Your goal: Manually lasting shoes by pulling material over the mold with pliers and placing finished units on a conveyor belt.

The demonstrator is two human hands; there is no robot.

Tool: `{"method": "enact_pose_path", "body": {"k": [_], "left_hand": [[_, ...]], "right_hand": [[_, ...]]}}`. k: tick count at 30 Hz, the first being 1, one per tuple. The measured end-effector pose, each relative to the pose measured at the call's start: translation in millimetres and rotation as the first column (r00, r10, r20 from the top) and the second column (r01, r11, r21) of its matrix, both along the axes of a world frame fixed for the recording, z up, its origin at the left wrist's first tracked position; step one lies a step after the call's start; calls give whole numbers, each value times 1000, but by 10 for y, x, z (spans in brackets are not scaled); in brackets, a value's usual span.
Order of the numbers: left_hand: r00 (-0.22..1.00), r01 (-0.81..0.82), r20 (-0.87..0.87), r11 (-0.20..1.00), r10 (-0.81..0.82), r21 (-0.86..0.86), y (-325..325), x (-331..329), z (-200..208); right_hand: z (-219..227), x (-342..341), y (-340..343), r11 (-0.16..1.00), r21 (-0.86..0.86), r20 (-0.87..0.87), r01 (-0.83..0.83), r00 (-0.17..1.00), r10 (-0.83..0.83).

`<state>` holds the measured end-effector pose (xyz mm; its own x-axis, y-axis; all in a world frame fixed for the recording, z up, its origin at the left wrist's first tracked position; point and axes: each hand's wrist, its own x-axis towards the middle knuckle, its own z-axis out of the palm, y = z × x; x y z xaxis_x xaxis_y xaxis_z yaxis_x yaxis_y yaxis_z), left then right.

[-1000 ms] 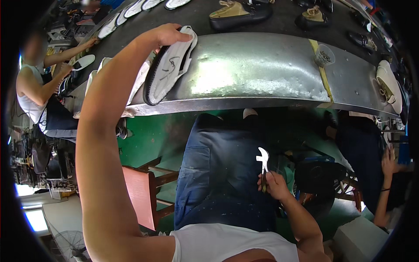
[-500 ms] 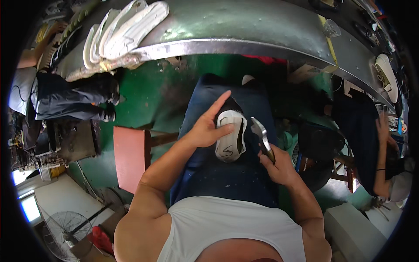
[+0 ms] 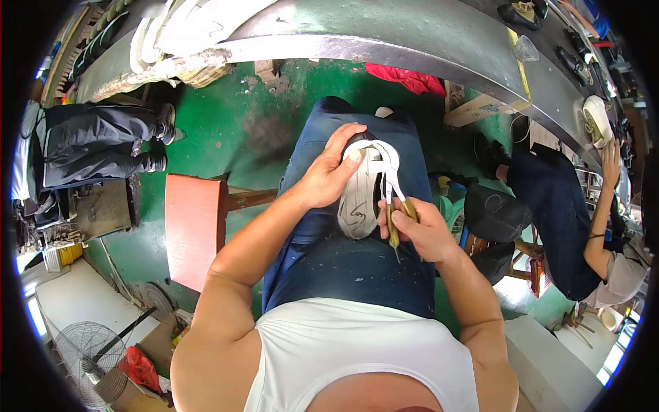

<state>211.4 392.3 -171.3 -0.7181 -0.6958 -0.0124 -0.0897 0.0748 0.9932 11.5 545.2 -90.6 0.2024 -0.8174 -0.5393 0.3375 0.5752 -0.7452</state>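
Observation:
A white shoe upper [image 3: 357, 204] with a dark pen mark lies lengthwise on my lap, over blue jeans [image 3: 336, 275]. My left hand [image 3: 328, 173] is wrapped round its far left side, the thumb resting on top and the fingers along the dark far end. In my right hand [image 3: 422, 230] is a pair of pincers [image 3: 395, 175] with curved silver jaws and brass-coloured handles. The handles stand apart, and the jaws reach over the far right edge of the shoe upper. Whether the jaw tips pinch its material I cannot tell.
Ahead runs a metal bench [image 3: 316, 48] with white shoe parts [image 3: 199, 27] at its left. A reddish box-like seat [image 3: 195, 230] stands to my left. A co-worker [image 3: 549, 220] sits at right; another person's legs [image 3: 103, 141] are at left. A fan [image 3: 89, 360] stands lower left.
The pincers have swung from beside the shoe upper to over its far right edge, with their handles spread. My left hand still holds the upper. The view has shifted slightly.

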Motion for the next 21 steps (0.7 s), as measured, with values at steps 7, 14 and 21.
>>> {"method": "enact_pose_path", "body": {"k": [7, 14, 21], "left_hand": [[993, 4, 120, 996, 7, -91, -77, -83, 235], [1000, 7, 14, 995, -6, -96, -198, -159, -42], [958, 264, -233, 828, -166, 494, -323, -169, 49]], "right_hand": [[-10, -228, -139, 972, 4, -284, -235, 932, 226], [-660, -142, -96, 933, -276, -741, -230, 670, -54], [-268, -184, -8, 904, -222, -913, -364, 403, -62]]}}
